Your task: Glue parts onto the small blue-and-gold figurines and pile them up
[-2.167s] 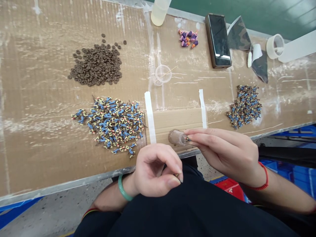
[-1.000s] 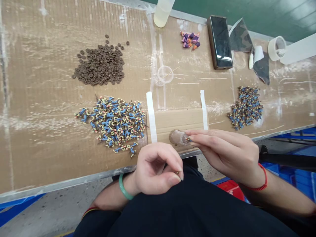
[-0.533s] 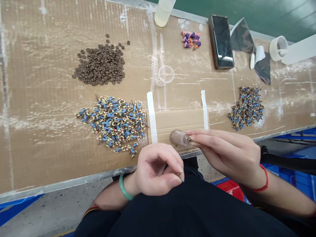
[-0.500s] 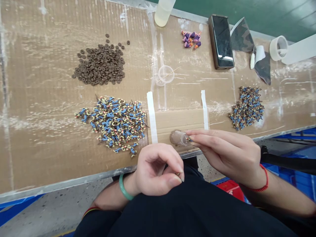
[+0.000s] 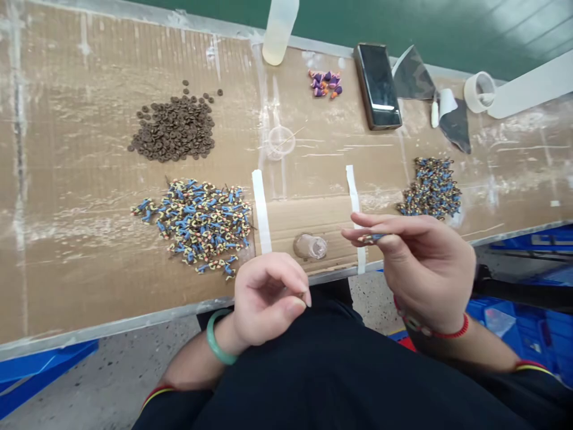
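Observation:
My left hand is closed in a pinch over the table's front edge, on a tiny brown piece that may be one of the brown discs; most of it is hidden. Between the thumb and fingers of my right hand lies a small blue and cream figurine. A small clear cup sits on the cardboard between my hands, touched by neither. Left of it spreads a heap of blue and yellow figurines. Beyond my right hand is another heap of figurines with brown parts.
A pile of brown discs lies at the back left. Farther back are a cloudy bottle, purple pieces, a black phone-like device and a tape roll. A clear lid with a thin stick lies mid-table. White strips mark the cardboard.
My right hand has lifted away from the clear cup, up and to the right, with the figurine in its fingers. My left hand keeps its pinch. The view has shifted slightly.

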Action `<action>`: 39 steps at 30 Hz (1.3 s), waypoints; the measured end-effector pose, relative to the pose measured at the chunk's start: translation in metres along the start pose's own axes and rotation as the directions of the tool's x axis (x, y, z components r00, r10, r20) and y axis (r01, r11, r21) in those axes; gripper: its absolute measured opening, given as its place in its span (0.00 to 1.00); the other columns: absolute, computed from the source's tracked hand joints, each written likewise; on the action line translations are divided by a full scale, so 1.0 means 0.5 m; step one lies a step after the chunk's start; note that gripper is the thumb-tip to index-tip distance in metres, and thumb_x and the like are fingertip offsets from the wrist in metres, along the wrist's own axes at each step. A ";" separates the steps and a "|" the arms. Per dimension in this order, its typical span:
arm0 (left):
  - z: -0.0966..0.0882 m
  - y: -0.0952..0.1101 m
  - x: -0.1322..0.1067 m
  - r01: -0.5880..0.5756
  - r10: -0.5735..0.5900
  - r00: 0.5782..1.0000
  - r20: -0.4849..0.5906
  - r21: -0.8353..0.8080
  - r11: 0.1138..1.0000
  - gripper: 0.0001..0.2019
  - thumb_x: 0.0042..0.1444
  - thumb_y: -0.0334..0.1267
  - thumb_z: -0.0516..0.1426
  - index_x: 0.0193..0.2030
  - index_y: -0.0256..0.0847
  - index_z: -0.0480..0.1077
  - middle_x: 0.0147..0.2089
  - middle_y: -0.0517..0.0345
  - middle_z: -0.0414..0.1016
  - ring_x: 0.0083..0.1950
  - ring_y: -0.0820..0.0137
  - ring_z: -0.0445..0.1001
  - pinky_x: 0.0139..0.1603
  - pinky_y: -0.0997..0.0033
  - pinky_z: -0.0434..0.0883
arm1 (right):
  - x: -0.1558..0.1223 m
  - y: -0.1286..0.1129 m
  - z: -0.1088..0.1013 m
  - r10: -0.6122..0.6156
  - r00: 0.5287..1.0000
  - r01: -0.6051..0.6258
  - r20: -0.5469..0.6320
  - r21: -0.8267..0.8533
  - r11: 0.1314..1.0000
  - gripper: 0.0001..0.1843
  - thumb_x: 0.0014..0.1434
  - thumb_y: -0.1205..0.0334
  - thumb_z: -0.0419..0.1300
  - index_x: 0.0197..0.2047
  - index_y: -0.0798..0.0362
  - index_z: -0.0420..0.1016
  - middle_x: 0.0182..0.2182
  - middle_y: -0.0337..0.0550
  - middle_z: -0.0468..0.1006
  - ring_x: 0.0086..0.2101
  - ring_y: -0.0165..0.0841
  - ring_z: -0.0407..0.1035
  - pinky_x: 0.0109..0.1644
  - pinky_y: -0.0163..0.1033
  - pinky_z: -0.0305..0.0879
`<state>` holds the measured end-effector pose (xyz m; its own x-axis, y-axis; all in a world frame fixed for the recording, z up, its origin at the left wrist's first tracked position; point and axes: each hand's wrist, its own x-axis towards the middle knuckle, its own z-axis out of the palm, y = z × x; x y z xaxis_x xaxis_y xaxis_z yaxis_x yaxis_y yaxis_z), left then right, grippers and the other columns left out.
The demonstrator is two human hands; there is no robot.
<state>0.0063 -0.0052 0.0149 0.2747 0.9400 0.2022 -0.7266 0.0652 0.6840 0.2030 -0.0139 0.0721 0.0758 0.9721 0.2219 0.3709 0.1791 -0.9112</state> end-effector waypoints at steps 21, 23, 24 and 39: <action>0.185 0.020 -0.023 -0.379 0.373 0.917 0.140 0.592 0.711 0.07 0.64 0.37 0.65 0.38 0.39 0.73 0.27 0.63 0.75 0.30 0.78 0.76 0.36 0.79 0.76 | -0.087 -0.044 -0.009 -0.071 0.989 -0.041 0.129 0.709 0.704 0.05 0.73 0.58 0.63 0.46 0.47 0.80 0.48 0.42 0.86 0.46 0.39 0.83 0.50 0.43 0.85; 0.192 0.019 -0.027 -0.391 0.380 0.912 0.153 0.605 0.694 0.07 0.65 0.37 0.65 0.38 0.39 0.73 0.28 0.63 0.75 0.30 0.77 0.76 0.36 0.78 0.77 | -0.096 -0.045 -0.013 -0.083 0.991 -0.020 0.105 0.725 0.688 0.04 0.73 0.59 0.63 0.46 0.47 0.80 0.48 0.41 0.86 0.46 0.37 0.83 0.51 0.41 0.85; 0.195 0.018 -0.029 -0.396 0.384 0.910 0.159 0.609 0.687 0.07 0.65 0.37 0.65 0.38 0.39 0.73 0.28 0.62 0.75 0.30 0.77 0.76 0.36 0.78 0.77 | -0.100 -0.046 -0.015 -0.089 0.992 -0.006 0.091 0.729 0.684 0.04 0.73 0.59 0.64 0.47 0.47 0.80 0.48 0.40 0.86 0.46 0.36 0.83 0.51 0.39 0.84; 0.195 0.012 -0.049 -0.368 0.337 0.928 0.160 0.543 0.755 0.08 0.65 0.43 0.65 0.39 0.41 0.75 0.31 0.61 0.77 0.32 0.75 0.78 0.36 0.77 0.78 | -0.115 -0.069 -0.068 -0.459 0.888 0.432 0.040 0.273 0.860 0.07 0.75 0.65 0.58 0.52 0.50 0.77 0.49 0.48 0.85 0.48 0.36 0.83 0.50 0.36 0.84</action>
<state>0.0566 -0.0606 0.0825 0.1107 0.8403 0.5307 -0.3078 -0.4787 0.8222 0.2174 -0.0812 0.1025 -0.1395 0.7867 0.6013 0.0989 0.6153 -0.7821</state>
